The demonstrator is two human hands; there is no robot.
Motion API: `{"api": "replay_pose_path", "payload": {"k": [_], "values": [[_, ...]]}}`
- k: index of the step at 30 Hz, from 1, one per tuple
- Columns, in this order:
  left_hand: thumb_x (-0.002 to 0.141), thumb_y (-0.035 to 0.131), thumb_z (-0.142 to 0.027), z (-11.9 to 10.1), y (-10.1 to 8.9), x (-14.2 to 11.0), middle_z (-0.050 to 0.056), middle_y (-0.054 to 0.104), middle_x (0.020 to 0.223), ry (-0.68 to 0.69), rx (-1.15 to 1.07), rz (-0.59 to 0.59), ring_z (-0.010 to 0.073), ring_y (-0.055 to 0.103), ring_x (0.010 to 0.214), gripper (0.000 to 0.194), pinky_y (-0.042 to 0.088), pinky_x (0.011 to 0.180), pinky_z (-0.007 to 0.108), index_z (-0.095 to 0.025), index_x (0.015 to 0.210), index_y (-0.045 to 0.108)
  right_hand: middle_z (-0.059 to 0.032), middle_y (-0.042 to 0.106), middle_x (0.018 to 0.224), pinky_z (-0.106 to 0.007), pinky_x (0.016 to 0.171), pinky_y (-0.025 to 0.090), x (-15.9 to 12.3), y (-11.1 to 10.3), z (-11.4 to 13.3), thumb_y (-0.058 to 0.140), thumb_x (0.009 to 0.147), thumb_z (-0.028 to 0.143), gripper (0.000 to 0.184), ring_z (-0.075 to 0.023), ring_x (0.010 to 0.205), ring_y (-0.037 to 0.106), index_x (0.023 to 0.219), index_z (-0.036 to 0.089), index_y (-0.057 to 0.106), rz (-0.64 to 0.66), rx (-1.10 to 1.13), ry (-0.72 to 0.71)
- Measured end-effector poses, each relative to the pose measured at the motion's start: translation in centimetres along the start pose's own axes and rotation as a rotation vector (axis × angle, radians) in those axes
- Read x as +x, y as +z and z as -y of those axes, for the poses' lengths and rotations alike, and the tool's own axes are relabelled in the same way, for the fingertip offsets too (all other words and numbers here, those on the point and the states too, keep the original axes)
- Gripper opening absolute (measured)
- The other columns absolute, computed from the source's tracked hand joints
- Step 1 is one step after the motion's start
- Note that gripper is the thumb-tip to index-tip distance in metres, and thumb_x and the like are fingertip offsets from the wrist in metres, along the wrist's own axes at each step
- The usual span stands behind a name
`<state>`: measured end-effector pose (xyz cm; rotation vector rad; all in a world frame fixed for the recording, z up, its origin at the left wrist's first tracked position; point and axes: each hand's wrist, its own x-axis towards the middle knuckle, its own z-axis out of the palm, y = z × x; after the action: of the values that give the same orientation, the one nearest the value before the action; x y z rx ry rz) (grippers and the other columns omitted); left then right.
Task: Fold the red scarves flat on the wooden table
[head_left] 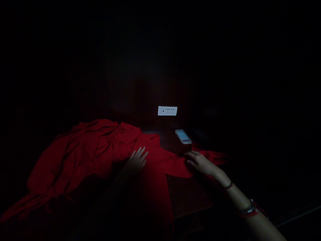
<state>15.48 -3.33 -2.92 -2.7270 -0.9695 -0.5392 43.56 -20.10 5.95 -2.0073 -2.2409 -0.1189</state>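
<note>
A large red cloth [100, 147] with fringed ends lies spread and bunched over a dark table. My left hand [136, 162] rests on the cloth near its middle, fingers spread, a ring on one finger. At the right, my right hand [199, 162] is over the cloth's narrower stretch, palm down with fingers extended and slightly bent. Whether its fingertips touch the fabric is hard to tell in the dim light. The cloth's heaped part lies left of my left hand, and a flat strip hangs toward me between my arms.
A phone [183, 136] with a lit, blurred screen lies just beyond my right hand. Behind it, a white wall socket plate [167, 110] shows. The dark tabletop [188, 194] has its front edge below the cloth. Most of the surroundings are too dark to make out.
</note>
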Motion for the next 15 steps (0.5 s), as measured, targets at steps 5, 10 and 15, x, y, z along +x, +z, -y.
{"api": "replay_pose_path", "payload": {"k": [5,10,15], "values": [[0.083,0.033,-0.033,-0.4,0.5,-0.1,0.008,0.039,0.128,0.062,-0.039,0.069,0.0241,0.033,0.118,0.039,0.031,0.092,0.042,-0.023,0.119,0.043,-0.0123,0.040,0.125,-0.050,0.090,0.029,-1.7,5.7,2.7,0.039,0.082,0.034,0.041,-0.0276,0.114,0.034,0.121,0.022,0.041,-0.038,-0.098,-0.030],[0.085,0.029,-0.030,-0.5,-0.1,1.2,0.009,0.046,0.122,0.036,-0.087,0.119,0.0202,0.039,0.114,0.037,0.032,0.092,0.037,-0.019,0.115,0.047,-0.0114,0.049,0.112,-0.041,0.085,0.037,-3.5,6.0,1.5,0.040,0.082,0.026,0.031,-0.0231,0.103,0.045,0.110,0.021,0.050,-0.164,-0.142,-0.069],[0.085,0.027,-0.034,-3.1,-0.2,5.6,0.006,0.035,0.131,0.121,-0.221,0.169,0.0220,0.028,0.121,0.041,0.029,0.094,0.040,-0.023,0.122,0.039,-0.0094,0.056,0.096,-0.035,0.081,0.040,-3.5,5.4,0.5,0.034,0.084,0.018,0.026,-0.0180,0.088,0.052,0.097,0.019,0.055,-0.079,-0.102,-0.113]]}}
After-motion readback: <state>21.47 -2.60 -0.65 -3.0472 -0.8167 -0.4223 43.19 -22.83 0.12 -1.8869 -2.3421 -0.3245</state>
